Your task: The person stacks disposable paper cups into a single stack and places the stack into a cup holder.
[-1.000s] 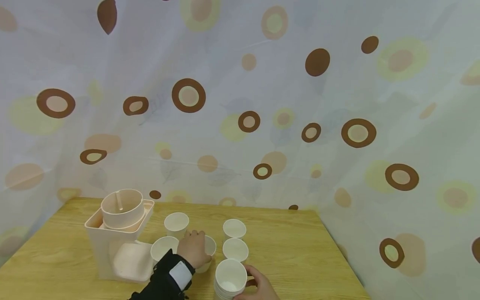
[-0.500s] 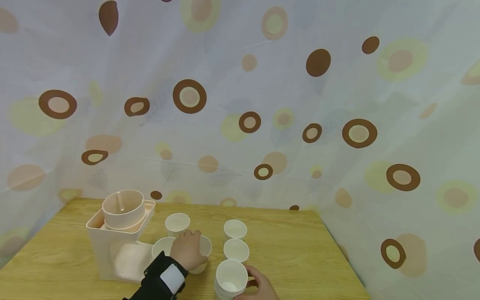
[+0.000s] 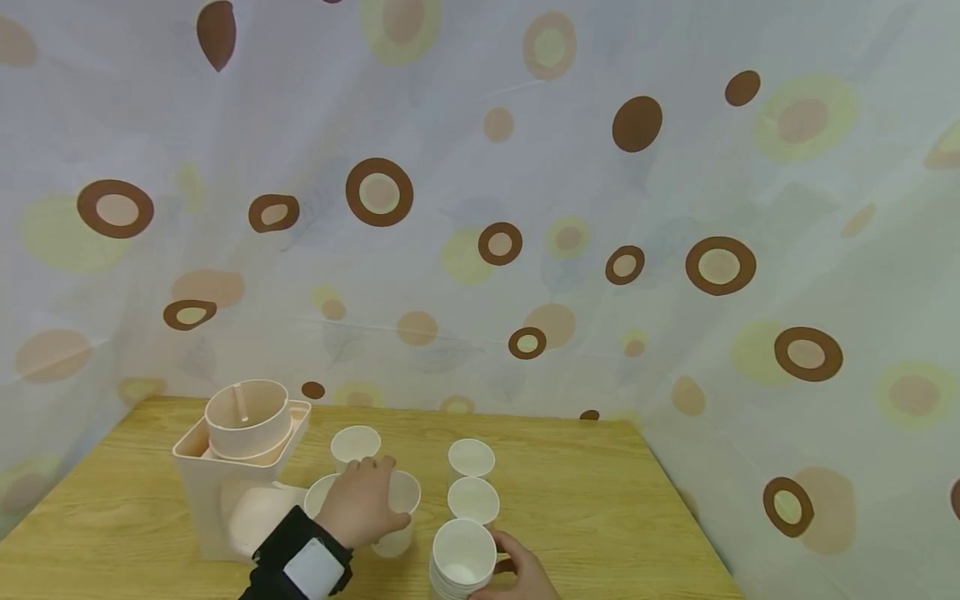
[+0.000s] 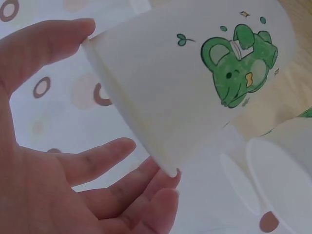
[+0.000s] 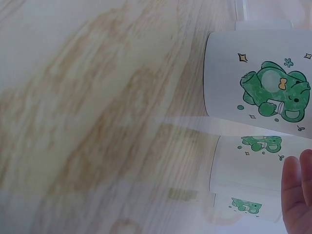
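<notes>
A white paper cup (image 4: 156, 92) with a green bear stands by my left hand (image 3: 362, 500) in the head view. In the left wrist view its thumb is at one side of the rim, the fingers loosely spread at the other. My right hand (image 3: 519, 571) holds a stack of paper cups (image 3: 462, 554) from the right, its fingers curled at the side. In the right wrist view its fingertips (image 5: 295, 190) show beside printed bear cups. Behind the stack, two more paper cups stand in line, the nearer cup (image 3: 473, 500) and the farther cup (image 3: 471, 457).
Two paper cups stand at the left: the back cup (image 3: 356, 444) and the front cup (image 3: 318, 493), partly hidden by my left hand. A beige square container (image 3: 195, 500) with a round beige vessel (image 3: 247, 421) on top is farther left. A patterned sheet (image 3: 480, 167) hangs behind the wooden table (image 3: 592, 500).
My left hand has moved left and a paper cup with it; lately the hand has shifted farther than the cup, loosening around it. My right hand and the stack have stayed in place.
</notes>
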{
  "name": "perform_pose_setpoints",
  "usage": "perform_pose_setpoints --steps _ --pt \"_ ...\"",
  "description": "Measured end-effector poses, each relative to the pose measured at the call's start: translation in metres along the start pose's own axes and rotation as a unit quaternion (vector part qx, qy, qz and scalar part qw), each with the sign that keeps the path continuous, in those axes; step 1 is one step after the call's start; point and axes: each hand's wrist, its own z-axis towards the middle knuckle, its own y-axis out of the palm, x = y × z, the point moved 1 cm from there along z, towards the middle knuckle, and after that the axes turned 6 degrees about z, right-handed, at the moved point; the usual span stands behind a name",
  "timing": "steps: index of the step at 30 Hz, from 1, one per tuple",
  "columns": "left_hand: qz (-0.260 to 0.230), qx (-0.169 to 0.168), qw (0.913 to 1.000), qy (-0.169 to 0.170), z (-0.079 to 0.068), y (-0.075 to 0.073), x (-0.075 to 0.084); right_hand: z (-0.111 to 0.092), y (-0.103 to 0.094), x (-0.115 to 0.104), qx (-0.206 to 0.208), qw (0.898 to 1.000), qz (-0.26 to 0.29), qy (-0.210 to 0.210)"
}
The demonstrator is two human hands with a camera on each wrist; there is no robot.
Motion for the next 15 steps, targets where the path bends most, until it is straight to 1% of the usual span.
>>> perform_pose_setpoints --steps 6,10,12,15 --pt "-0.009 -0.01 0.9999 -0.002 -0.007 -0.019 0.005 0.0 0.0 0.0 0.001 1.0 -0.003 -0.003" --pt "-0.017 -0.014 0.9998 0.0 -0.012 -0.028 0.008 0.0 0.0 -0.001 0.001 1.0 -0.003 -0.004" --pt "-0.023 -0.012 0.9997 0.0 -0.013 -0.032 0.01 0.0 0.0 -0.002 0.002 1.0 -0.002 -0.003" --pt "-0.029 -0.001 0.9996 0.0 -0.014 -0.035 0.013 0.0 0.0 -0.002 0.003 1.0 -0.001 0.0"
